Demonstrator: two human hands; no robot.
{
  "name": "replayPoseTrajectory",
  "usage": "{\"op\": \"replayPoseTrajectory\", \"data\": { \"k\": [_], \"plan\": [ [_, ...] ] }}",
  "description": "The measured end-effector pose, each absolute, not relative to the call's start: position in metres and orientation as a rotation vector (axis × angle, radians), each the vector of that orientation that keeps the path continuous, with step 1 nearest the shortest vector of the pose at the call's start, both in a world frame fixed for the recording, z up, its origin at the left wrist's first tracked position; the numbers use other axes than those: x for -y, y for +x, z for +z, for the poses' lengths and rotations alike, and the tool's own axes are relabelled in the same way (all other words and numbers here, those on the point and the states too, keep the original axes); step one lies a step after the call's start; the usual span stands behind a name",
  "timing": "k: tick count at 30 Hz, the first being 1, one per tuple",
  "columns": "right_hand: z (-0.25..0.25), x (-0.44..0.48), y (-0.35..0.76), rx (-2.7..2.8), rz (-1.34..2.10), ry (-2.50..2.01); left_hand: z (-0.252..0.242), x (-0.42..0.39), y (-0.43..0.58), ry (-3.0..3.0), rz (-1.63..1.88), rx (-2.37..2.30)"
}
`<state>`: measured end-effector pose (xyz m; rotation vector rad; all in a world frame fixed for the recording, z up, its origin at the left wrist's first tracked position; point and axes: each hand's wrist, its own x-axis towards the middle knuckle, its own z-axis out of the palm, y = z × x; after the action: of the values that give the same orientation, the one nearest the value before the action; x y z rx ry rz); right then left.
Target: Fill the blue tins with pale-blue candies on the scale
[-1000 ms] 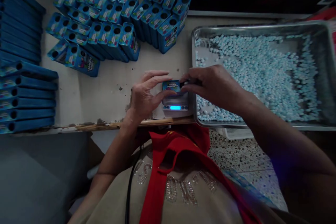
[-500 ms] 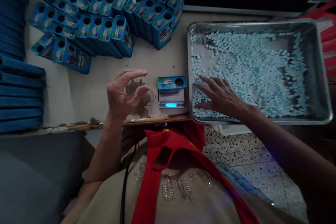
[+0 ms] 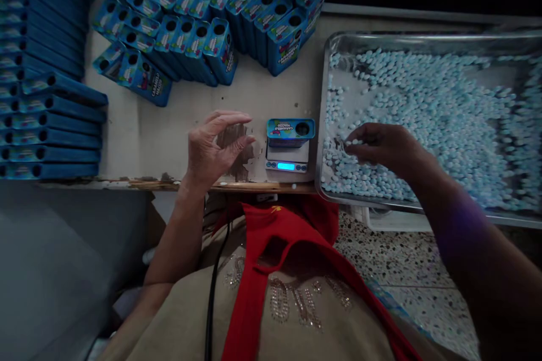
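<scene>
A small blue tin (image 3: 290, 131) with a round hole in its top stands on a little digital scale (image 3: 287, 160) whose display glows blue. My left hand (image 3: 214, 149) hovers just left of the scale, fingers curved and apart, holding nothing. My right hand (image 3: 383, 147) is inside the metal tray (image 3: 325, 76), its fingers pinched together on a few pale blue candies (image 3: 427, 107) at the tray's near left part.
Several upright blue tins (image 3: 212, 17) crowd the back of the table. Flat stacks of blue tins (image 3: 46, 96) fill the left side. A dark printed box stands behind the tray. The worn table edge (image 3: 169, 183) runs below the scale.
Both hands left the tin on the scale. My left hand drew back to the left and stayed there. My right hand went into the tray flat, then closed on candies.
</scene>
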<state>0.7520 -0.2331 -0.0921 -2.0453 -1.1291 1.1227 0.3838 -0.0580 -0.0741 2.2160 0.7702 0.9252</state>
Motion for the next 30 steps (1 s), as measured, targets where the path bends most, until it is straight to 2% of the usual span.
{"op": "replayPoseTrajectory", "data": {
  "k": [9,13,18,24,30],
  "plan": [
    [-0.052,0.222,0.732,1.132,0.982,-2.030,-0.082,0.056,0.388,2.152,0.751,-0.742],
    [-0.023,0.201,0.714,1.321,1.000,-1.969,-0.087,0.055,0.380,2.141,0.745,-0.766],
    [0.008,0.178,0.699,1.642,0.804,-1.861,-0.093,0.052,0.375,2.126,0.761,-0.759],
    [0.019,0.156,0.687,2.014,0.627,-1.836,-0.098,0.051,0.371,2.109,0.761,-0.724],
    [0.018,0.147,0.679,2.038,0.646,-1.898,-0.104,0.049,0.365,2.115,0.780,-0.735]
  ]
}}
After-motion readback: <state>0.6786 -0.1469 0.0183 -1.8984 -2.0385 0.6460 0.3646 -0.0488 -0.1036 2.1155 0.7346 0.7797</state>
